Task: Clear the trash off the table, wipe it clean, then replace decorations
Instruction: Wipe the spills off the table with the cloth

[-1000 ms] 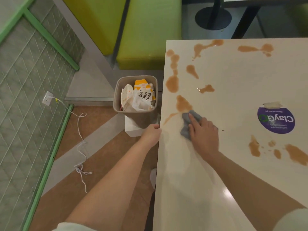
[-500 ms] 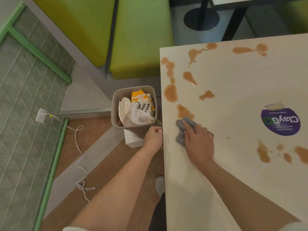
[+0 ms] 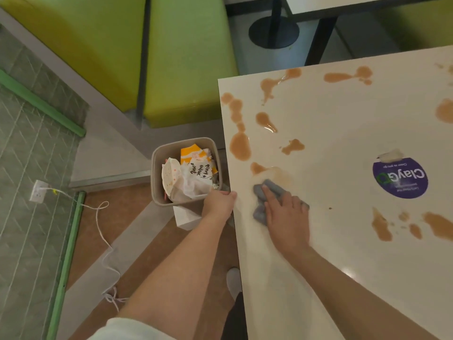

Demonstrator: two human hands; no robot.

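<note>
From the head camera, a pale table [image 3: 343, 253] was seen at the right, marked with many brown spills [image 3: 240, 146]. A grey cloth [image 3: 263, 195] was pressed flat on the table near its left edge, just below a smeared patch of spill. The right hand [image 3: 286, 222] was laid on the cloth with the fingers [image 3: 268, 195] straight and a little apart, the forefinger stretched along the cloth toward the smear. Cloth could be seen past the fingertips and at the left side of the hand.

The left hand [image 3: 219, 203] was set at the table's left edge, its fingers curled over that edge; whether the edge was truly gripped could not be told. A white sleeve [image 3: 127, 330] was seen at the bottom of the frame.

A round purple sticker [image 3: 400, 179] was stuck to the table at the right, with a torn scrap [image 3: 391, 155] touching its far rim. More spills were spread along the far edge and below the sticker.

On the floor just left of the table a beige bin [image 3: 157, 173] was placed, filled with crumpled wrappers [image 3: 188, 177]. A white box [image 3: 186, 217] was seen at its near side. Green benches [image 3: 186, 57] were ranged beyond the bin. A white cord [image 3: 103, 239] was run across the floor from a wall socket [image 3: 38, 191]. A white shoe [image 3: 234, 280] was visible under the table edge.
</note>
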